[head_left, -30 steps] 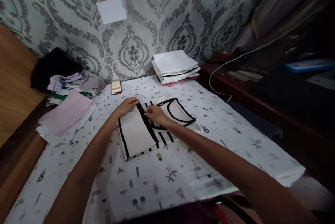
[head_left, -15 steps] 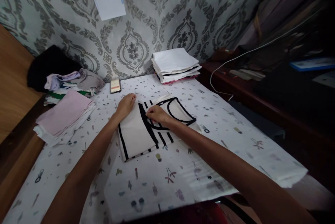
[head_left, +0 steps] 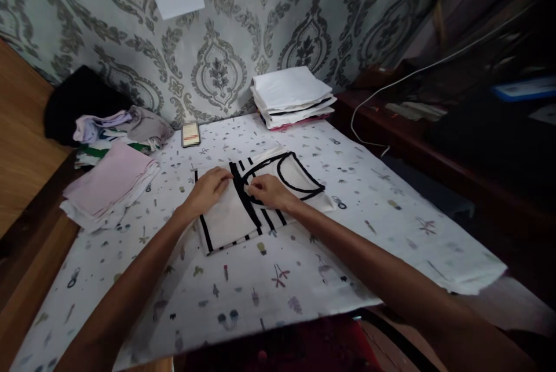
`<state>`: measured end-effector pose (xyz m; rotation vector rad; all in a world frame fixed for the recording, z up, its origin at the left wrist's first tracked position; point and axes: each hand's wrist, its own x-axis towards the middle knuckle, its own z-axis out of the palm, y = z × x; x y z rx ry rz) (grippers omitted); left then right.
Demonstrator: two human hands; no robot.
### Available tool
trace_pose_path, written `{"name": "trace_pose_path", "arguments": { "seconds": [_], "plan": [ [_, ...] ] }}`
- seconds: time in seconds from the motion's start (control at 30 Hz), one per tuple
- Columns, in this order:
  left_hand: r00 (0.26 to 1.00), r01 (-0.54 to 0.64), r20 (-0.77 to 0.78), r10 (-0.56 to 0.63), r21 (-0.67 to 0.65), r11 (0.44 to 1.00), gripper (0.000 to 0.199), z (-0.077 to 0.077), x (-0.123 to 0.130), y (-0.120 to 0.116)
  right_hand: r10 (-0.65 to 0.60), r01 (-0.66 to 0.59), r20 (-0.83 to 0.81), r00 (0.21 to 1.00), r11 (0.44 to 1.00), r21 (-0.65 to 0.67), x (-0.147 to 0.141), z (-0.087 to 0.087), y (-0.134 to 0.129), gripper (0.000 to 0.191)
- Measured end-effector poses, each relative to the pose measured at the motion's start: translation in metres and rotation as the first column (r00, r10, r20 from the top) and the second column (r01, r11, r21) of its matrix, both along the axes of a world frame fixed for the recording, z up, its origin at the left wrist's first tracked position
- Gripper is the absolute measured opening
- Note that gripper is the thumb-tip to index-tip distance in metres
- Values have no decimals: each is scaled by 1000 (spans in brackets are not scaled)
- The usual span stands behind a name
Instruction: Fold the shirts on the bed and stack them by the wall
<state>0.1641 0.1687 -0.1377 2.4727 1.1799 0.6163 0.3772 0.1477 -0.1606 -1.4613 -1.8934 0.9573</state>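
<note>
A white garment (head_left: 228, 221) with black trim lies folded near the middle of the frame, flat on a worktop (head_left: 377, 204) covered in white printed cloth. Its left part is a plain panel edged in black; a curved black neckline shows at its right end.

The left hand (head_left: 208, 189) rests on the upper part of the plain panel, fingers extended and loosely parted, gripping nothing; its weight probably stops the layers from sliding. The right hand (head_left: 269, 191) sits just beside it, over the dark band at the garment's centre, with fingertips drawn in toward the thumb. Whether cloth is caught between them I cannot tell. Having both hands at the band likely gives control over that edge.

At upper centre, a stack of folded clothes (head_left: 292, 89) stands near the wall, squared and layered, which seems to save space. A pink cloth (head_left: 110, 178) lies over white pieces on the left, beside a looser heap of clothes (head_left: 145, 128). A small phone-like object (head_left: 190, 134) leans near the wall, apparently clear of the cloth.
</note>
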Motion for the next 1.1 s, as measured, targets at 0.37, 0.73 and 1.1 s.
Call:
{"name": "trace_pose_path", "arguments": {
  "seconds": [0.37,0.73,1.1],
  "plan": [
    [956,150,-271,-110,134,979,12,-9,0,-107,25,-22,-167,986,1000,20,-9,-7,-21,7],
    [976,132,-179,-123,36,991,27,-6,-19,-118,40,-39,-29,999,998,40,-11,0,-27,6],
    [970,-71,-229,80,49,996,66,-21,-44,-85,-27,-48,246,969,955,293,-37,18,-19,31]
  ]
}}
